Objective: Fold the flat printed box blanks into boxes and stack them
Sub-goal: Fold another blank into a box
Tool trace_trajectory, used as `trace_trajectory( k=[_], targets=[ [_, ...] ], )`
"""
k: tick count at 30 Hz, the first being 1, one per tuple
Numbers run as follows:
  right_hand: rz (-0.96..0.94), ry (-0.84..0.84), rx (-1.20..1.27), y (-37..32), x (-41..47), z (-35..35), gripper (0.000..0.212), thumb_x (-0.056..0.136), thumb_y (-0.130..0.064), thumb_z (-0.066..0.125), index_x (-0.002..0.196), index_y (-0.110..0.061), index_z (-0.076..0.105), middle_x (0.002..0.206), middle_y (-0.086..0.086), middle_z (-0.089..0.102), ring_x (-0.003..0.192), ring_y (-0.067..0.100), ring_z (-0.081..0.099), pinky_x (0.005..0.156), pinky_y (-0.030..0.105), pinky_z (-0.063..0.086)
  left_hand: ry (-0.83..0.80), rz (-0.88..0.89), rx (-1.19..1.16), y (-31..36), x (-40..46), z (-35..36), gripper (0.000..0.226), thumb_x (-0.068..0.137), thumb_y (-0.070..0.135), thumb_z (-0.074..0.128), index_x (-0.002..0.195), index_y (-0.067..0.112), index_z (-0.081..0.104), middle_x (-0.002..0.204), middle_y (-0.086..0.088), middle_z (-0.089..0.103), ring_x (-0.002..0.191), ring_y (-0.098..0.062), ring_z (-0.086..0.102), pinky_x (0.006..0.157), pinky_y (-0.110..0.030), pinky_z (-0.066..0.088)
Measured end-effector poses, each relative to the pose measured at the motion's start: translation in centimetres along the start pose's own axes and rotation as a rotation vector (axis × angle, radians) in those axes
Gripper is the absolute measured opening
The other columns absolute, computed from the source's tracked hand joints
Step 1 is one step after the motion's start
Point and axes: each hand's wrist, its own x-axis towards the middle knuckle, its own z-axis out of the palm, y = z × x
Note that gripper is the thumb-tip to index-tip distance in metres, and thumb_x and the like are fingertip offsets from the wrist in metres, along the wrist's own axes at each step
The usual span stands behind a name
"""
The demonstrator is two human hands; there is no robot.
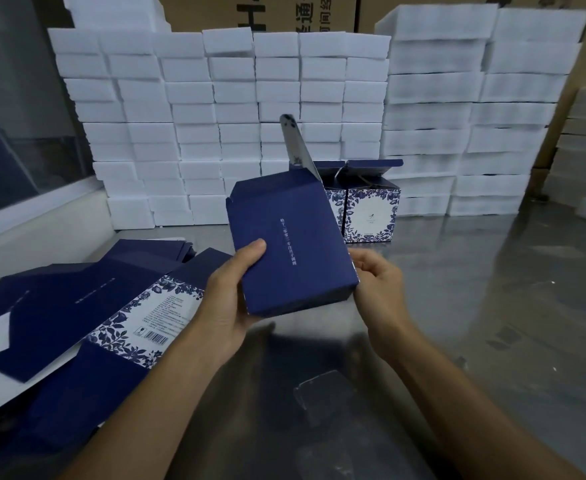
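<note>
We've got one box [291,244] formed and held up over the steel surface [492,289], top flap still open. Left hand [229,299] grip is clamped on its lower left edge, thumb on the blue face; right hand [378,282] grip is curled at the lower right corner, contact partly hidden. Done so far: two folded boxes [364,209] standing side by side at the back, lids open. Left to do: a sizeable pile of flat blanks [76,306] at left. Early in the job, we reckon.
</note>
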Motion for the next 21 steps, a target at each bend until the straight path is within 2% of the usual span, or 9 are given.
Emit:
trace_trajectory(
  k=[2,4,6,8,10,12,15,18,21],
  targets=[
    [0.0,0.03,0.036,-0.2,0.0,0.0,0.031,0.097,-0.004,0.051,0.084,-0.021,0.074,0.069,-0.006,0.071,0.06,0.001,0.056,0.062,0.02,0.044,0.113,0.059,0.073,-0.2,0.2,0.2,0.074,0.054,0.046,0.084,0.118,0.015,0.065,0.114,-0.006,0.072,0.106,-0.028,0.069,0.095,-0.054,0.053],
    [0.013,0.025,0.082,-0.7,0.0,0.2,0.032,0.101,-0.017,0.049,0.082,-0.024,0.073,0.069,-0.015,0.071,0.061,0.0,0.06,0.063,0.022,0.047,0.23,0.168,0.196,-0.7,0.4,0.3,0.086,0.044,0.053,0.085,0.116,0.019,0.056,0.114,-0.006,0.069,0.104,-0.029,0.068,0.093,-0.052,0.054],
    [0.02,-0.046,0.126,-1.0,-0.3,0.6,0.031,0.105,-0.028,0.044,0.089,-0.024,0.071,0.075,-0.018,0.074,0.068,-0.003,0.066,0.063,0.019,0.053,0.3,0.289,0.413,-1.2,0.3,0.4,0.084,0.038,0.06,0.087,0.107,0.039,0.046,0.12,0.004,0.059,0.107,-0.012,0.063,0.086,-0.033,0.055],
    [0.017,-0.108,0.102,-1.1,-0.8,1.2,0.025,0.106,-0.028,0.046,0.102,-0.021,0.069,0.094,-0.011,0.076,0.09,0.007,0.071,0.078,0.025,0.057,0.266,0.356,0.513,-1.6,0.3,0.6,0.092,0.035,0.065,0.088,0.11,0.05,0.036,0.123,0.014,0.05,0.103,0.007,0.058,0.078,-0.016,0.052],
    [0.008,-0.131,0.106,-1.2,-1.0,1.3,0.021,0.105,-0.016,0.046,0.113,-0.012,0.065,0.112,0.004,0.073,0.103,0.021,0.068,0.089,0.037,0.054,0.217,0.353,0.433,-1.7,0.6,0.6,0.114,0.029,0.068,0.089,0.126,0.053,0.03,0.126,0.017,0.048,0.103,0.011,0.058,0.082,-0.02,0.054],
    [0.016,-0.131,0.139,-1.3,-0.8,1.1,0.022,0.103,-0.006,0.043,0.112,-0.01,0.063,0.114,0.007,0.07,0.097,0.019,0.065,0.086,0.033,0.051,0.157,0.31,0.314,-1.5,0.9,0.6,0.133,0.024,0.065,0.092,0.141,0.044,0.03,0.135,0.009,0.05,0.116,-0.003,0.059,0.094,-0.035,0.054],
    [0.022,-0.133,0.145,-1.4,-0.6,0.7,0.03,0.101,0.0,0.04,0.117,-0.013,0.061,0.115,0.005,0.068,0.095,0.013,0.062,0.084,0.029,0.049,0.128,0.31,0.289,-1.4,0.7,0.8,0.123,0.026,0.058,0.094,0.136,0.027,0.047,0.138,-0.004,0.054,0.119,-0.02,0.061,0.098,-0.047,0.052],
    [-0.048,-0.06,0.064,-1.0,-0.8,0.8,0.025,0.102,-0.012,0.049,0.122,-0.026,0.053,0.121,-0.003,0.062,0.106,0.01,0.061,0.085,0.025,0.051,0.206,0.409,0.451,-1.6,0.2,1.3,0.119,0.032,0.055,0.09,0.138,0.032,0.04,0.138,0.002,0.048,0.122,-0.009,0.055,0.099,-0.04,0.052],
    [-0.108,0.034,0.073,-0.9,-0.9,0.9,0.023,0.096,-0.027,0.065,0.11,-0.034,0.048,0.118,-0.001,0.057,0.106,0.011,0.06,0.075,0.017,0.05,0.276,0.509,0.508,-1.2,0.0,1.8,0.123,0.035,0.054,0.087,0.143,0.027,0.032,0.139,0.005,0.037,0.128,-0.01,0.048,0.103,-0.042,0.049]
  ],
)
